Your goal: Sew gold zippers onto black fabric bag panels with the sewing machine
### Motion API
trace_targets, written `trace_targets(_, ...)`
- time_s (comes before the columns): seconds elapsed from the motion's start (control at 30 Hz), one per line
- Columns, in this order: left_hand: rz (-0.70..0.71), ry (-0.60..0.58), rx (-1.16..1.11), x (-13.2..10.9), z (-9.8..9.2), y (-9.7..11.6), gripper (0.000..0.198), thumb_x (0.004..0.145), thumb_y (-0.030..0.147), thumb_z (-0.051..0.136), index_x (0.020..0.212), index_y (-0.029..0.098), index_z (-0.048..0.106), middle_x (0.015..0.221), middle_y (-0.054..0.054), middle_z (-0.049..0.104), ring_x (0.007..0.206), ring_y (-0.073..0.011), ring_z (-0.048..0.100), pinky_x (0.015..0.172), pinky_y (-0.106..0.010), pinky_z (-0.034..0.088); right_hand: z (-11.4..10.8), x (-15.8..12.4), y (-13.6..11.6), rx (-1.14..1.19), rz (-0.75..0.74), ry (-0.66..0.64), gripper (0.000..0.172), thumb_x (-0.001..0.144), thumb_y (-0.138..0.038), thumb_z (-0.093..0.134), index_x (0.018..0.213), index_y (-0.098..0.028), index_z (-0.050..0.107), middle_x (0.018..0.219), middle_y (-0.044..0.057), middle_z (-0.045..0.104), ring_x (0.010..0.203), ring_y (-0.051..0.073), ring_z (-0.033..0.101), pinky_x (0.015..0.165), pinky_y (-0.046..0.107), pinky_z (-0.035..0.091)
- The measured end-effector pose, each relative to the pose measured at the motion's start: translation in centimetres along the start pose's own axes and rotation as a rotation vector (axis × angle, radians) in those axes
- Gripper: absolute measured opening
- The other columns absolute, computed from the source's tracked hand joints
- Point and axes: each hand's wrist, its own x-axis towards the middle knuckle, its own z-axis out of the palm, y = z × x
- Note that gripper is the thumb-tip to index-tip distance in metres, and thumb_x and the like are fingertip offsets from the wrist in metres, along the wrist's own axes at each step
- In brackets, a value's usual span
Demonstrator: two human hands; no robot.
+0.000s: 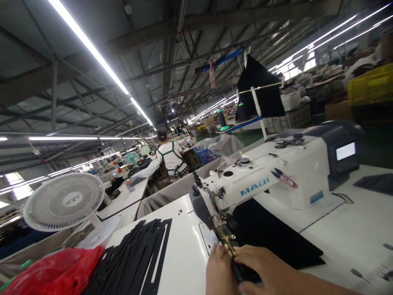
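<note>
A white sewing machine (251, 184) marked MAQI stands on the white table. My left hand (220, 268) is just in front of its presser foot, fingertips pressed together on the black fabric strip (242, 272). Close on the right, my right hand (265, 266) grips the same strip, thumb low and fingers bent over it. A brass-coloured attachment (227, 237) sits right ahead of my fingertips. Under the machine arm and to the right lies a large black fabric panel (270, 235). The strip's end under the foot is hidden by my fingers.
Black cut strips (135, 258) lie in a pile at left, next to a red plastic bag (55, 272). A white fan (66, 200) stands beyond. Pink-handled thread snips (285, 179) rest against the machine body. Thread cones (221, 119) stand behind; a person (172, 157) is farther off.
</note>
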Motion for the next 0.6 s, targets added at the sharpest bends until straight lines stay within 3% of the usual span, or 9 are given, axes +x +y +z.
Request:
trace_targets(0.1, 0.008, 0.0, 0.002, 0.1, 0.0, -0.3, 0.044, 0.052, 0.014, 0.053, 0.093, 0.015, 0.069, 0.094, -0.013, 0.067, 0.096, -0.0318, 0.059, 0.093, -0.046, 0.046, 0.9, 1.7, 1.6, -0.09, 0.11, 0.143, 0.014, 0.08, -0.016, 0.048, 0.087, -0.016, 0.06, 0.09, 0.007, 0.062, 0.085, 0.02, 0.057, 0.078, 0.031, 0.043)
trace_targets(0.2, 0.012, -0.051, -0.011, -0.1, -0.2, -0.7, 0.048, 0.051, 0.014, 0.053, 0.096, 0.015, 0.068, 0.1, -0.013, 0.066, 0.1, -0.0321, 0.057, 0.1, -0.046, 0.04, 1.9, 3.8, 3.3, -0.245, 0.275, 0.235, 0.006, 0.072, -0.013, 0.052, 0.076, -0.016, 0.056, 0.083, 0.007, 0.06, 0.082, 0.021, 0.054, 0.073, 0.032, 0.04)
trace_targets(0.27, 0.014, -0.108, -0.014, -0.3, -0.4, -0.8, 0.054, 0.051, 0.014, 0.054, 0.103, 0.015, 0.066, 0.108, -0.012, 0.063, 0.106, -0.0323, 0.054, 0.102, -0.045, 0.038, 2.4, 4.8, 4.0, -0.26, 0.34, 0.242, 0.002, 0.07, -0.015, 0.053, 0.069, -0.017, 0.054, 0.077, 0.005, 0.059, 0.077, 0.021, 0.054, 0.069, 0.031, 0.039)
trace_targets(0.37, -0.017, -0.104, -0.008, -0.5, -0.7, -0.4, 0.06, 0.05, 0.015, 0.054, 0.11, 0.013, 0.063, 0.115, -0.013, 0.06, 0.113, -0.0334, 0.049, 0.104, -0.044, 0.037, 2.7, 5.4, 4.4, -0.246, 0.385, 0.245, 0.005, 0.071, -0.016, 0.052, 0.066, -0.017, 0.054, 0.072, 0.005, 0.06, 0.074, 0.02, 0.055, 0.069, 0.031, 0.039)
trace_targets(0.5, -0.036, -0.17, 0.021, 0.0, -1.8, 1.2, 0.06, 0.051, 0.011, 0.051, 0.11, 0.011, 0.063, 0.117, -0.014, 0.059, 0.115, -0.0322, 0.048, 0.106, -0.044, 0.033, 2.5, 6.9, 4.8, -0.238, 0.437, 0.256, 0.009, 0.074, -0.02, 0.052, 0.069, -0.016, 0.058, 0.075, 0.008, 0.064, 0.076, 0.022, 0.058, 0.07, 0.031, 0.039)
trace_targets(0.6, -0.048, -0.217, 0.077, 0.5, -2.7, 2.2, 0.058, 0.052, 0.009, 0.05, 0.108, 0.009, 0.063, 0.117, -0.014, 0.059, 0.114, -0.0315, 0.048, 0.107, -0.045, 0.031, 1.9, 8.4, 5.1, -0.223, 0.468, 0.251, 0.015, 0.076, -0.022, 0.051, 0.064, -0.015, 0.058, 0.069, 0.008, 0.064, 0.069, 0.022, 0.059, 0.062, 0.029, 0.04)
